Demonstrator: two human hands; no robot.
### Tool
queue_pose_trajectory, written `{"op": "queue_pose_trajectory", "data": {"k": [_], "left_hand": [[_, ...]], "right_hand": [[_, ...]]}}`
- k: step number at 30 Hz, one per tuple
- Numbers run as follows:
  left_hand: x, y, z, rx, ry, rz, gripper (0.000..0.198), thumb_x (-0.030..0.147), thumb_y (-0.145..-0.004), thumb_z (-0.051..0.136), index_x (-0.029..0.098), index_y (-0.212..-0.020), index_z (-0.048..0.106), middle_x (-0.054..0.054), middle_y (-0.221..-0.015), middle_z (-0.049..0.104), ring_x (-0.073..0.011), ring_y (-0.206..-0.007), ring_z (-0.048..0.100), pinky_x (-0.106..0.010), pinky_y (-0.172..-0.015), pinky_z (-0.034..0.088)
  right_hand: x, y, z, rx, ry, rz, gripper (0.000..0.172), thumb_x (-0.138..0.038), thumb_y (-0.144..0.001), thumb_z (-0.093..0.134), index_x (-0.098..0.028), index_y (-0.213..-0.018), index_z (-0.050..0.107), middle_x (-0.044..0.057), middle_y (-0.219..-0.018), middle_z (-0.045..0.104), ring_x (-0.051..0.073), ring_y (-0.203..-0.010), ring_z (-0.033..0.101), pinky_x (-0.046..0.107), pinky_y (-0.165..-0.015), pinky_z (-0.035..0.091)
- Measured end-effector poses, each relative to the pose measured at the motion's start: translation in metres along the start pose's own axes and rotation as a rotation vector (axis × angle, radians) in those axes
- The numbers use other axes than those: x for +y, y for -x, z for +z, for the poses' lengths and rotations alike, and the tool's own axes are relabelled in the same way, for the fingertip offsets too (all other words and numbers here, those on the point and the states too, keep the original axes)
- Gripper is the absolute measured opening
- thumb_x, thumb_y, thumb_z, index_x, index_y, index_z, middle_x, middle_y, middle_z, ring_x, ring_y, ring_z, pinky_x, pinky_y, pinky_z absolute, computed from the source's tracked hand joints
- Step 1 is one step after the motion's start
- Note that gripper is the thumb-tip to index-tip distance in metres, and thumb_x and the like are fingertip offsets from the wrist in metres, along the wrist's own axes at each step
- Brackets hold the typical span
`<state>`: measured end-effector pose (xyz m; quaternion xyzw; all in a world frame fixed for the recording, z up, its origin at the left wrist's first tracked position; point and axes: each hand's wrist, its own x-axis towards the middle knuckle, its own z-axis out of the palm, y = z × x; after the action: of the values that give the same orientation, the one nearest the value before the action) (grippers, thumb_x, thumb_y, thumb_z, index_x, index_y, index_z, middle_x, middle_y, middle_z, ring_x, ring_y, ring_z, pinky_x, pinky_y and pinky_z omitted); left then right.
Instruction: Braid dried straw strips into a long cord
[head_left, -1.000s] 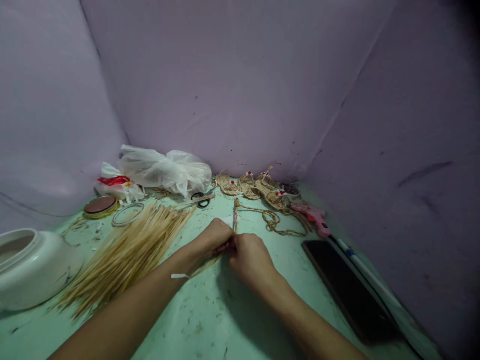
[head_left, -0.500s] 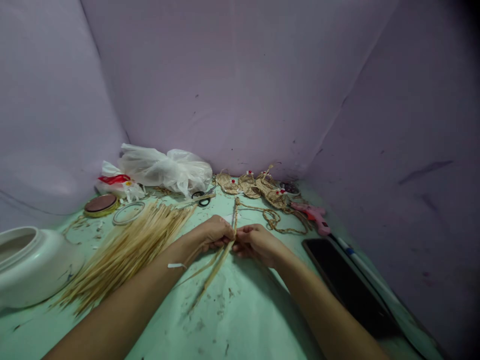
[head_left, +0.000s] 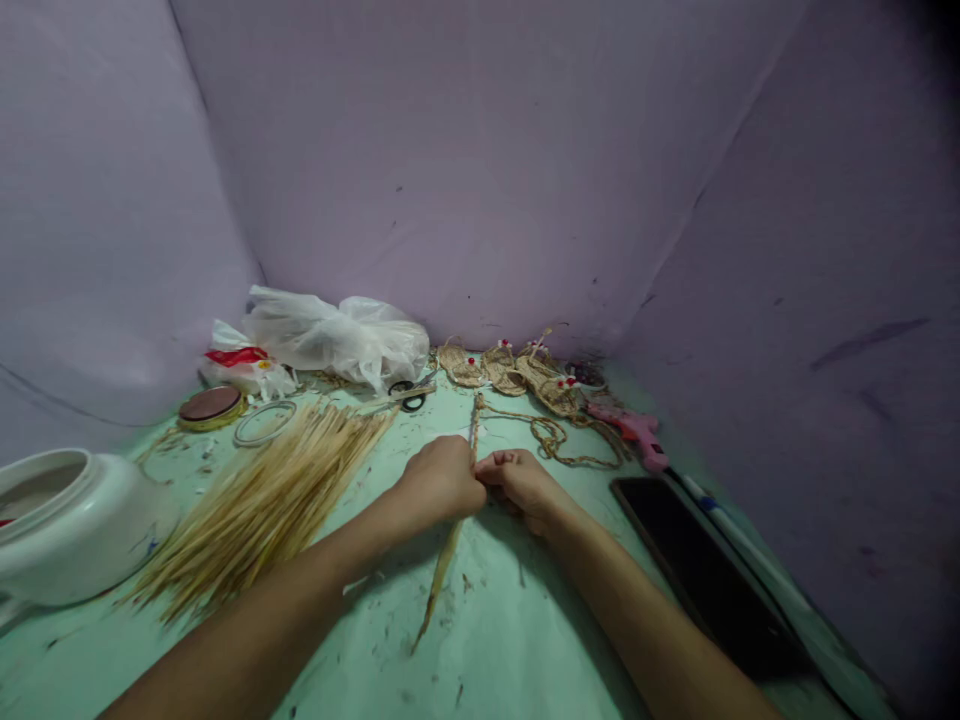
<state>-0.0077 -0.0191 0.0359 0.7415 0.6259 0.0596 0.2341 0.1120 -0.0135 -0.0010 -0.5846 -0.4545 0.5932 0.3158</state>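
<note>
A thin braid of straw-coloured fibre (head_left: 475,425) runs from a knotted end down to my two hands, which meet at its lower part. My left hand (head_left: 446,477) is closed over the braid, knuckles up, hiding its fingertips. Against it, my right hand (head_left: 521,485) pinches the braid with thumb and fingers. A loose strand (head_left: 442,575) trails below my left hand toward me. From the knotted end a finished braided cord (head_left: 551,432) loops off to the right. Left of my hands lies a bundle of dry straw (head_left: 281,500).
Scissors (head_left: 411,393), a plastic bag (head_left: 337,335) and woven pieces with red beads (head_left: 502,370) lie along the back. A white pot (head_left: 97,540), a round tin (head_left: 211,405) and a tape ring (head_left: 265,423) are left; a pink glue gun (head_left: 637,430) and black phone (head_left: 705,570) are right.
My left hand has turned over, its knuckles now covering the braid and the working point. Fewer loose strands show below the hands. The whole view has shifted slightly.
</note>
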Motion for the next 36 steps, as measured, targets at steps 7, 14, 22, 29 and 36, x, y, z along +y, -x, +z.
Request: {"op": "queue_pose_trajectory", "data": {"k": [7, 14, 22, 29, 36], "left_hand": [[0.016, 0.019, 0.004, -0.011, -0.107, 0.099, 0.022, 0.022, -0.059, 0.052, 0.014, -0.075, 0.065, -0.011, -0.070, 0.062, -0.0198, -0.066, 0.057, -0.024, -0.054, 0.037], [-0.015, -0.018, -0.015, -0.167, 0.575, -0.116, 0.022, 0.026, -0.066, 0.044, 0.011, -0.069, 0.060, -0.001, -0.045, 0.050, -0.0073, -0.033, 0.039, -0.019, -0.036, 0.026], [-0.012, -0.023, 0.008, -0.349, 0.689, -0.213, 0.015, 0.017, -0.060, 0.045, 0.012, -0.047, 0.049, 0.003, -0.033, 0.039, -0.0060, -0.027, 0.031, -0.019, -0.031, 0.020], [-0.008, -0.021, 0.014, -0.198, 0.585, -0.181, 0.009, 0.009, -0.052, 0.043, 0.014, -0.045, 0.047, 0.005, -0.027, 0.031, -0.0074, -0.026, 0.029, -0.020, -0.032, 0.017], [-0.007, -0.021, 0.018, -0.216, 0.714, -0.232, 0.018, 0.009, -0.050, 0.042, 0.016, -0.034, 0.037, 0.003, -0.022, 0.028, -0.0082, -0.024, 0.027, -0.020, -0.030, 0.016]], "right_hand": [[0.000, 0.000, 0.000, -0.032, -0.128, -0.002, 0.003, -0.012, -0.051, 0.047, -0.014, -0.050, 0.048, -0.007, -0.032, 0.035, 0.003, -0.028, 0.020, 0.020, -0.034, 0.008], [-0.005, 0.005, -0.008, -0.158, -0.215, -0.025, 0.006, -0.016, -0.056, 0.056, -0.012, -0.054, 0.052, -0.006, -0.038, 0.044, 0.002, -0.033, 0.029, 0.018, -0.036, 0.015], [0.006, -0.008, -0.008, -0.119, 0.143, -0.148, 0.006, -0.017, -0.058, 0.055, -0.012, -0.057, 0.056, -0.001, -0.048, 0.054, 0.004, -0.039, 0.038, 0.018, -0.041, 0.026], [-0.005, 0.009, -0.006, 0.223, 0.798, -0.288, 0.014, -0.020, -0.061, 0.052, -0.014, -0.061, 0.065, 0.005, -0.057, 0.062, 0.011, -0.053, 0.049, 0.020, -0.046, 0.028], [-0.021, 0.032, 0.007, 0.300, 1.040, -0.194, 0.018, -0.024, -0.061, 0.051, -0.017, -0.062, 0.068, 0.010, -0.063, 0.066, 0.016, -0.057, 0.056, 0.024, -0.047, 0.026]]}}
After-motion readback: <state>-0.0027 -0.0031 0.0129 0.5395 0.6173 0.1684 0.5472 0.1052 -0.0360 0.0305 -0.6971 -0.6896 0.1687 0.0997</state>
